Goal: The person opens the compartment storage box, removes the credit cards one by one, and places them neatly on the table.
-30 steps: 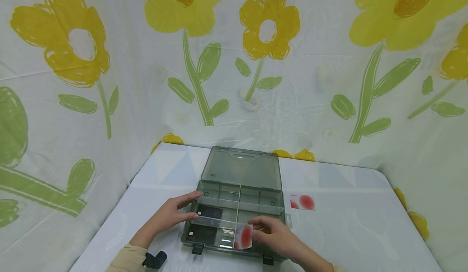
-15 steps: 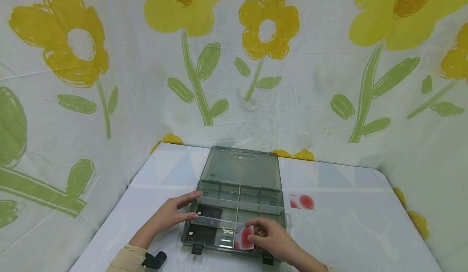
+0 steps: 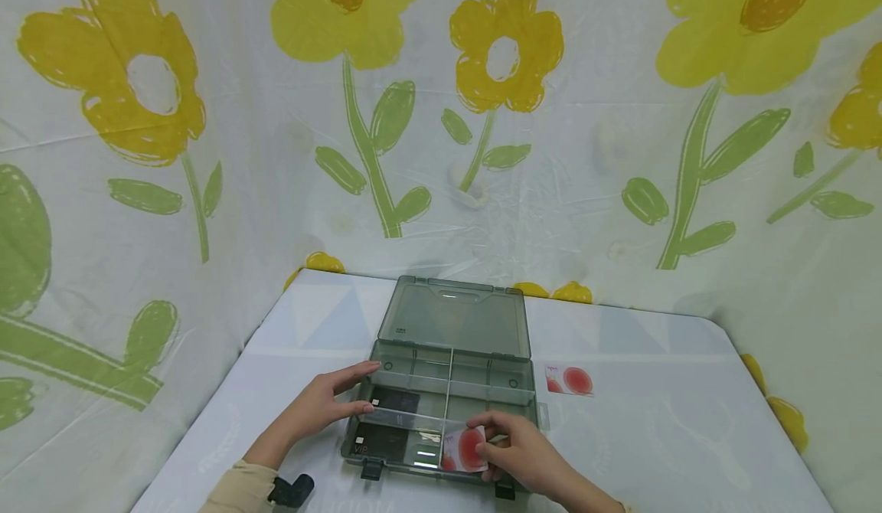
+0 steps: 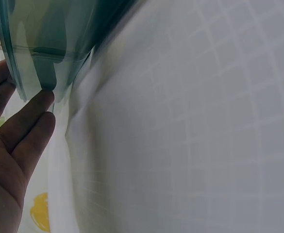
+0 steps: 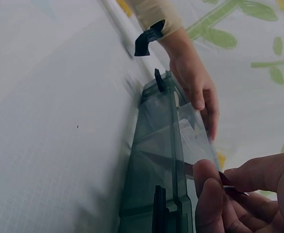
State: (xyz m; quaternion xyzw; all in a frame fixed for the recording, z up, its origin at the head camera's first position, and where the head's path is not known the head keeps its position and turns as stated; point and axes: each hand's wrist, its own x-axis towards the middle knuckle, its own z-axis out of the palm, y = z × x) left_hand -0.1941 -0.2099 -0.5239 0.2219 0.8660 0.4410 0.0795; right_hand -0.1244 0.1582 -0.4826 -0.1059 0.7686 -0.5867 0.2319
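Note:
A grey-green see-through plastic organizer box [image 3: 491, 395] lies on the table, its lid [image 3: 455, 318] folded back. My right hand [image 3: 513, 452] pinches a white card with a red round print [image 3: 463, 449] between thumb and fingers, tilted over the front right compartment. How far the card reaches inside is unclear. My left hand [image 3: 320, 404] rests at the box's left side, thumb and fingers extended; the left wrist view shows its fingers [image 4: 32, 124] against the wall. Black cards lie in the left compartments: one in the middle [image 3: 396, 400], a "VIP" one in front [image 3: 382, 441].
A second red-print card [image 3: 570, 380] lies on the table right of the box. Clear dividers [image 3: 409, 419] split the box into compartments. Two dark latches [image 3: 372, 469] jut from its front. A flower-print curtain [image 3: 579, 191] rises behind and beside the table [image 3: 654, 421].
The pinched card has shifted slightly to the right over the front right compartment, and my right thumb now lies over its face. My left hand and the box have stayed put.

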